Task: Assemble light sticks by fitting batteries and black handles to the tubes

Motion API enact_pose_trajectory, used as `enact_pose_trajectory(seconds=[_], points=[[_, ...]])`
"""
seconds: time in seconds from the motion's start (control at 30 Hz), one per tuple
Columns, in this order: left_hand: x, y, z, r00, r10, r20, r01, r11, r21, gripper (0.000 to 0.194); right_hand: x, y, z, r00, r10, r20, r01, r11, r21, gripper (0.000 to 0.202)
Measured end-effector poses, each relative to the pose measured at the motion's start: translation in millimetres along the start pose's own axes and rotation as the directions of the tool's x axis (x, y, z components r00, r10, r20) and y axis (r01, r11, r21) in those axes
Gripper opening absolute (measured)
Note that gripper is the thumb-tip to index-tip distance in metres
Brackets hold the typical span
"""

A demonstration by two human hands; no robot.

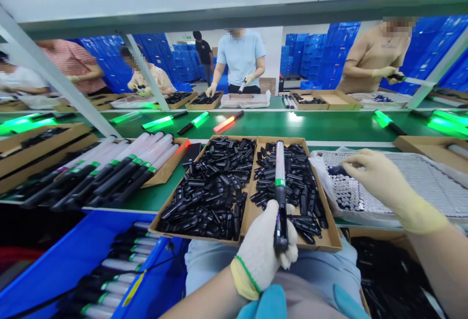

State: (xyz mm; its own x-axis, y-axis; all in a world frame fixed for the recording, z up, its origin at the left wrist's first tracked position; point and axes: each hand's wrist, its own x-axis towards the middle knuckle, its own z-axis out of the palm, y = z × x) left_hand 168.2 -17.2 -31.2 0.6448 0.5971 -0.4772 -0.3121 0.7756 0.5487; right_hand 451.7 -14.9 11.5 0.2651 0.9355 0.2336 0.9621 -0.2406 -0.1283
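My left hand [268,243], in a white knitted glove over a yellowish one, is closed around the black handle of a light stick [280,178]. The stick points away from me, its clear tube unlit and a green band below it. A slot in the handle's near end is uncovered, with something coloured inside. My right hand [380,182], in a thin yellowish glove, pinches a dark battery [338,170] at the left part of a tray of batteries [397,173]. Many silver battery ends face up there. Exactly how the fingertips grip is partly hidden.
Two cardboard boxes [252,202] of small black plastic covers lie before me. Finished-looking light sticks [120,168] are piled at left, above a blue bin [91,241] holding more. Lit sticks [228,122] lie on the green conveyor [256,126]. Co-workers sit opposite, beyond a white frame [234,7].
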Motion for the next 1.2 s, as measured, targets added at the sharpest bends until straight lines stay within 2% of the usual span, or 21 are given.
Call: enact_pose_trajectory(seconds=[0.03, 0.07, 0.1, 0.17, 0.2, 0.27, 0.37, 0.47, 0.53, 0.6, 0.7, 0.87, 0.93, 1.0, 1.03, 1.07, 1.13, 1.2], points=[[0, 0, 0.9, 1.0, -0.017, 0.001, 0.017, 1.0, 0.005, 0.055, -12, -15, -9, 0.996, -0.093, 0.013, 0.091, 0.988, 0.122, 0.027], [1, 1, 2.6, 0.999, -0.042, -0.005, 0.042, 0.999, 0.004, 0.054, -25, -31, -16, 0.973, -0.229, 0.033, 0.205, 0.917, 0.342, 0.026], [0, 1, 4.9, 0.997, -0.072, -0.027, 0.071, 0.997, -0.011, 0.051, -37, -47, -19, 0.936, -0.347, 0.059, 0.265, 0.806, 0.529, 0.025], [-1, 2, 9.9, 0.985, -0.135, -0.108, 0.127, 0.989, -0.08, 0.041, -54, -75, -17, 0.873, -0.481, 0.081, 0.272, 0.618, 0.738, 0.023], [-3, 2, 12.0, 0.976, -0.165, -0.14, 0.15, 0.982, -0.115, 0.036, -60, -86, -12, 0.861, -0.502, 0.087, 0.259, 0.578, 0.774, 0.022], [-6, 3, 14.1, 0.972, -0.191, -0.139, 0.172, 0.975, -0.141, 0.031, -66, -99, 0, 0.873, -0.485, 0.046, 0.279, 0.577, 0.768, 0.02], [-8, 4, 13.2, 0.978, -0.204, -0.034, 0.199, 0.972, -0.122, 0.039, -74, -103, 13, 0.893, -0.428, -0.141, 0.414, 0.654, 0.634, 0.018], [-9, 7, 12.6, 0.978, -0.21, -0.007, 0.205, 0.961, -0.187, 0.044, -85, -104, 12, 0.825, -0.492, -0.277, 0.564, 0.685, 0.461, 0.022], [-11, 9, 13.3, 0.982, -0.19, 0.01, 0.187, 0.951, -0.245, 0.041, -93, -106, 8, 0.765, -0.576, -0.289, 0.644, 0.671, 0.369, 0.026], [-12, 10, 13.9, 0.982, -0.187, 0.028, 0.188, 0.943, -0.274, 0.039, -98, -109, 4, 0.733, -0.62, -0.282, 0.68, 0.682, 0.269, 0.03], [-12, 12, 13.4, 0.977, -0.211, 0.002, 0.202, 0.934, -0.295, 0.035, -102, -109, 2, 0.741, -0.602, -0.299, 0.66, 0.735, 0.157, 0.036], [-9, 11, 11.2, 0.982, -0.19, 0.007, 0.185, 0.946, -0.266, 0.037, -106, -110, 9, 0.724, -0.633, -0.272, 0.687, 0.698, 0.204, 0.044], [-9, 10, 10.4, 0.984, -0.172, -0.04, 0.163, 0.97, -0.181, 0.039, -99, -104, 15, 0.749, -0.609, -0.261, 0.659, 0.727, 0.195, 0.045], [-10, 10, 10.2, 0.986, -0.138, -0.091, 0.129, 0.986, -0.102, 0.037, -81, -85, 22, 0.857, -0.479, -0.193, 0.507, 0.851, 0.139, 0.045], [-11, 10, 10.4, 0.987, -0.125, -0.103, 0.116, 0.99, -0.082, 0.036, -67, -70, 25, 0.917, -0.37, -0.146, 0.385, 0.919, 0.09, 0.044], [-12, 10, 10.8, 0.988, -0.118, -0.103, 0.11, 0.991, -0.078, 0.035, -52, -52, 28, 0.975, -0.21, -0.076, 0.211, 0.977, 0.006, 0.042], [-15, 12, 12.0, 0.99, -0.111, -0.088, 0.103, 0.99, -0.098, 0.037, -21, -14, 34, 1.0, 0.013, -0.028, -0.016, 0.995, -0.096, 0.038], [-18, 14, 13.7, 0.989, -0.129, -0.076, 0.119, 0.985, -0.122, 0.039, 6, 21, 40, 0.991, 0.121, 0.055, -0.111, 0.981, -0.157, 0.031]])
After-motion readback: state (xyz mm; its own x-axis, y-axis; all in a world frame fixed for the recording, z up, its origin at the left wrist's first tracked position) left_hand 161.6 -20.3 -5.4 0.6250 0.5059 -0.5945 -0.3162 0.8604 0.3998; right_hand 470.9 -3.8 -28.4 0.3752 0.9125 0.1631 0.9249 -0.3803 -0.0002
